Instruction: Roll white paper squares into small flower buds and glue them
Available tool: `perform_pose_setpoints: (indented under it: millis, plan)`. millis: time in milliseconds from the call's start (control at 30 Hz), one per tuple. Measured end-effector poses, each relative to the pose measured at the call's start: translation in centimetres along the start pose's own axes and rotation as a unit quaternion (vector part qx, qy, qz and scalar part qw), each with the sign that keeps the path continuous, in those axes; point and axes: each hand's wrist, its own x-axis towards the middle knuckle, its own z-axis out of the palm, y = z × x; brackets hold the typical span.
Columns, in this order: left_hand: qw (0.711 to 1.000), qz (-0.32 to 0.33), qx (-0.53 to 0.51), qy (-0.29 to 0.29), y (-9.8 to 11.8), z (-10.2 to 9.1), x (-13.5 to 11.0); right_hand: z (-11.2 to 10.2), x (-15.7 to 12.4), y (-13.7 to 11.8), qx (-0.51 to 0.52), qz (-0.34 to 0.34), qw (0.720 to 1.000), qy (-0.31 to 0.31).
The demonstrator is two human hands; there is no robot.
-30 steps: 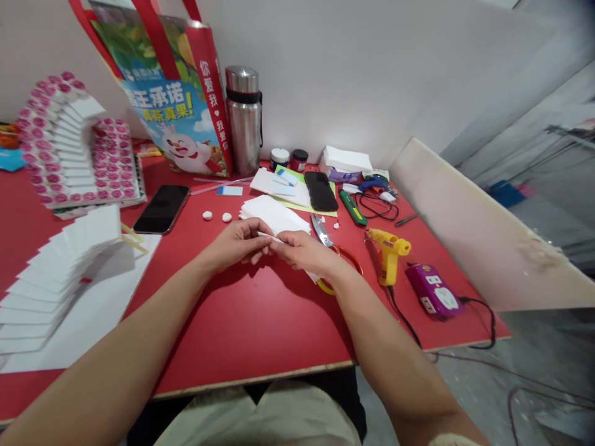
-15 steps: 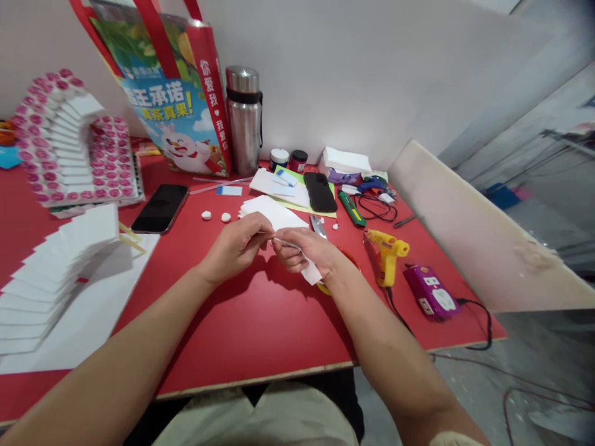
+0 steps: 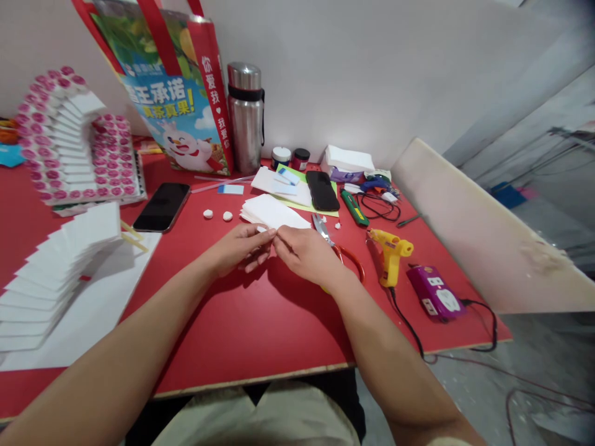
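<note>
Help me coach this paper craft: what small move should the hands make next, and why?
Probably press the fold flat on the table. The left hand and right hand meet fingertip to fingertip, pinching a small white paper just in front of the paper stack.

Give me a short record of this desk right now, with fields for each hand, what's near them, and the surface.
left hand: fingertips meet the right hand's over a small white piece, barely visible
right hand: pinching the same spot
nearest things: paper stack just behind; scissors beside the right hand
right side: glue gun, purple power strip
left side: phone, fanned white cards
surface: red table
</note>
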Motion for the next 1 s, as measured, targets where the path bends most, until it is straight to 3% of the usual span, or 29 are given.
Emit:
perform_pose_setpoints:
  millis: [233, 500, 767, 1000]
  plan:
    - [0.999, -0.029, -0.018, -0.028, -0.3, -1.2, 0.2, -0.1, -0.2, 0.3, -0.076, -0.033, 0.996, -0.04]
    - [0.968, -0.172, -0.151, -0.1, 0.0, -1.9, 0.0, 0.5, -0.3, 0.3, -0.145, -0.078, 0.986, -0.04]
    - [0.991, -0.094, -0.039, -0.092, 0.0, -1.2, -0.1, -0.2, 0.0, 0.7, -0.043, -0.071, 0.995, -0.054]
    - [0.995, -0.044, -0.027, -0.08, -0.5, -1.4, 0.0, -0.3, 0.0, 0.9, 0.092, -0.044, 0.993, -0.065]
